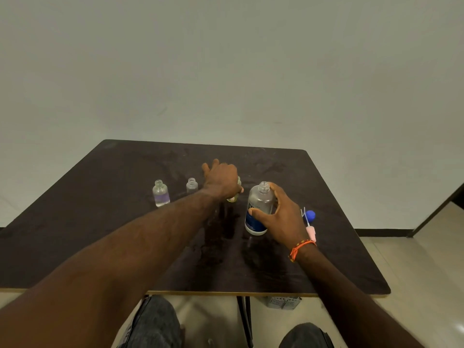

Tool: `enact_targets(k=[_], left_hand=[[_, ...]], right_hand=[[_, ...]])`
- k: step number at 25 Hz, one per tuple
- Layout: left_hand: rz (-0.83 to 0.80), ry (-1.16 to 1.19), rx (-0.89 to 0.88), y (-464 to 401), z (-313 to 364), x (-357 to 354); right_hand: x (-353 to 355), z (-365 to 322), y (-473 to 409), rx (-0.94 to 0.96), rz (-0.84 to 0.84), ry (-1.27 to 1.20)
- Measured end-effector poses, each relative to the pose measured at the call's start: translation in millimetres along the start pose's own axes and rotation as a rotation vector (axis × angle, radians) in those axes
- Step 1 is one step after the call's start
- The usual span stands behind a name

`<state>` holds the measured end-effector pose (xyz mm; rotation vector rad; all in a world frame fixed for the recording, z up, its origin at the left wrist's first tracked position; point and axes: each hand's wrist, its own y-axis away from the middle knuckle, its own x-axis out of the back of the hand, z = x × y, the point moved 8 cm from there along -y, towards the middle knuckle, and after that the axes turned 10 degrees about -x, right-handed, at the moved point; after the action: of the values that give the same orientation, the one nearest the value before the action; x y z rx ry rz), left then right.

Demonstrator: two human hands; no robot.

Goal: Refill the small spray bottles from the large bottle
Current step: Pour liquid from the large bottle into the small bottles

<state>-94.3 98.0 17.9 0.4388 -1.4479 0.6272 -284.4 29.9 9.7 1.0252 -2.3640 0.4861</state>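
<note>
The large clear bottle (pixel 258 209) with a blue label stands uncapped on the dark table (pixel 125 234). My right hand (pixel 281 214) grips its body from the right side. My left hand (pixel 222 180) reaches across and holds a small yellowish bottle (pixel 233 197), which it mostly hides. Two more small clear bottles stand uncapped to the left: one (pixel 161 193) with some liquid in it, and a smaller one (pixel 192 185) behind my left forearm's line.
A blue cap (pixel 310 215) and a pink spray head with its tube (pixel 310 232) lie on the table right of the large bottle. The wall stands just behind the table. A small metal box (pixel 283 302) sits on the floor below the front edge.
</note>
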Motion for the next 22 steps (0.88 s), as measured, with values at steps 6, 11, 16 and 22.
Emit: enact_targets(k=[6,11,16,22], left_hand=[[0.152,0.193,-0.122,31,1,27],[0.218,0.262,-0.161,93,-32,38],[0.204,0.35,-0.189,133,-68,14],[0.187,0.587,-0.179,146,-78,-18]], right_hand=[[-5,-10,4,0.021,0.027,0.0],[-14,-21,6,0.022,0.019,0.031],[-25,-31,9,0.043,0.02,0.147],[-43,-50,18,0.174,-0.031,0.431]])
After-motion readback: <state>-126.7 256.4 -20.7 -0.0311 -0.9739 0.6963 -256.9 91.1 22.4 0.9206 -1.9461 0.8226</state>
